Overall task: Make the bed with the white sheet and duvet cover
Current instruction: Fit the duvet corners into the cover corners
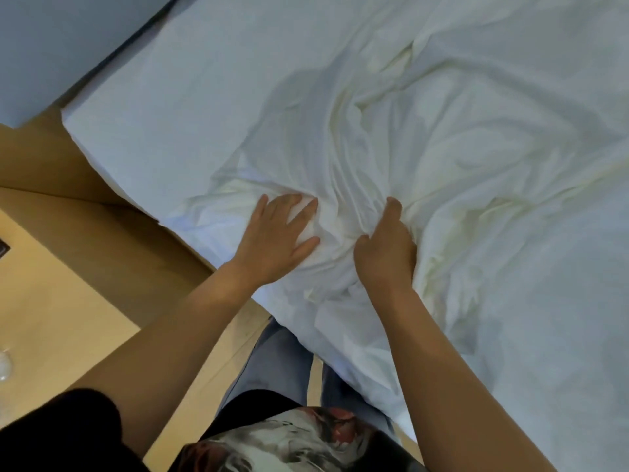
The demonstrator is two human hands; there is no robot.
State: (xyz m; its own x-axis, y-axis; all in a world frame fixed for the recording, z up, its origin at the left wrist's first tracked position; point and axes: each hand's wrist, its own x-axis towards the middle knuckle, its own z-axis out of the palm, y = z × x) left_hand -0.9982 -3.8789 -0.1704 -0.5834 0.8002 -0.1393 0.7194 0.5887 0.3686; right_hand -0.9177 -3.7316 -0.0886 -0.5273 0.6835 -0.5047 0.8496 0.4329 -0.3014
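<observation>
Head view, single frame.

Left hand [279, 236]: palm down, fingers [293, 199] straight and spread, pressing flat on the duvet cover [442, 148]. It grasps nothing. The thumb points toward the right hand.

Right hand [384, 250]: back of the hand up, just beside the left thumb with a narrow ridge of cloth between them. Its fingers are curled down into the cloth and clenched on a bunched fold of the duvet cover. The fingertips are buried in the fabric and out of sight.

Duvet cover: white, slightly cream in the folds, heavily rumpled. Creases fan out from the right hand's fingers, running ahead of them and off to their right. The cloth lies under both hands and drapes over the bed's near edge, behind the wrists.

Sheet [204, 97]: white, smooth and flat on the mattress, ahead and to the left of the left hand's fingers. The rumpled edge of the duvet cover ends just past those fingertips, on top of the sheet. One mattress corner shows, well apart to the left.

Wooden floor [41, 158]: tan, left of the left hand, along the side of the bed.

Light wooden surface [51, 284]: lower left, beyond the left forearm. A small clear object [4, 366] sits at its edge, too cropped to identify.

Person: bare forearms, black sleeve [68, 430], blue jeans [272, 362] against the bed edge, below the wrists.
</observation>
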